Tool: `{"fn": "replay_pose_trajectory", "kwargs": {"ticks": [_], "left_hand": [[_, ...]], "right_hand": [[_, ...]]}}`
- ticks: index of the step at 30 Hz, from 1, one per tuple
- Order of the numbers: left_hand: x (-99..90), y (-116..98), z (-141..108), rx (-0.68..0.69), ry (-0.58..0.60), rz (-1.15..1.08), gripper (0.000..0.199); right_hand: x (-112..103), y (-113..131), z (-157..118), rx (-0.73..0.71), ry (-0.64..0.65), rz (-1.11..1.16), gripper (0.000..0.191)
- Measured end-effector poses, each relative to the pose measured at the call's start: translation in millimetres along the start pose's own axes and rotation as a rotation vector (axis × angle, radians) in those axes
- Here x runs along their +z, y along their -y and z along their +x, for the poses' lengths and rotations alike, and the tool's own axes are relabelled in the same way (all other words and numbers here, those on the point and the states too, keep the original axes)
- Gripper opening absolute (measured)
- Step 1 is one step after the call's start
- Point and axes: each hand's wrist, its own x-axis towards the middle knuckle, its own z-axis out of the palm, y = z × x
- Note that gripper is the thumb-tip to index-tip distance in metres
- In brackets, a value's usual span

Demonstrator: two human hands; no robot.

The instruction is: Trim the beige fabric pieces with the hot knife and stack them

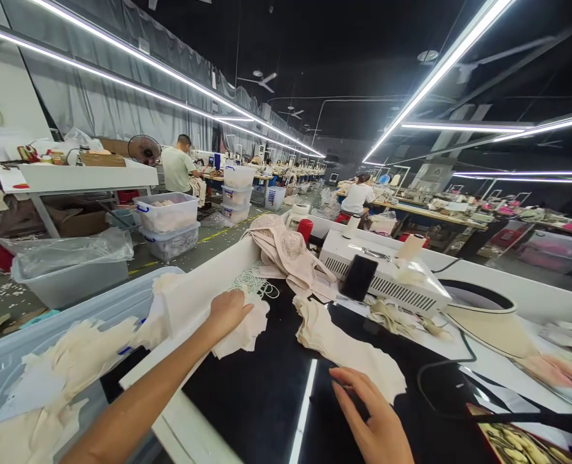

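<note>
My left hand point(228, 312) is closed on a cream fabric piece point(247, 332) at the left edge of the glossy black tabletop point(266, 399); its fingertips are mostly hidden. Just beyond that hand lies a tangle of pale green cord point(254, 282). My right hand point(375, 415) hovers low over the black surface, fingers apart and nothing between them. Right beyond it is a layered stack of cream fabric pieces point(348, 348) with wavy edges. Beige lace-trimmed garments point(286, 248) are heaped at the table's far end.
A blue bin point(6, 361) with cream fabric stands left of the table's white raised edge. At the right are a white vented machine box point(382, 267), a leaning black phone point(358, 277), a round cream container point(489, 316) and a black cable. Two seated people work farther off.
</note>
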Motion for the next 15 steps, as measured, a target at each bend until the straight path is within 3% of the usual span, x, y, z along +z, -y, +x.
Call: {"fn": "replay_pose_trajectory", "kwargs": {"ticks": [7,11,15], "left_hand": [[9.0,18.8,-4.6,-0.007,0.028,-0.139,0.029],[2.2,23.6,-3.8,0.033,-0.034,-0.269,0.023],[-14.9,25.5,-4.8,0.062,-0.120,-0.454,0.016]], "right_hand": [[10.1,21.6,-18.0,-0.120,0.118,0.068,0.025],[8.9,25.6,-27.7,-0.153,0.180,0.080,0.024],[8.2,29.1,-36.2,-0.072,0.219,0.129,0.025]]}}
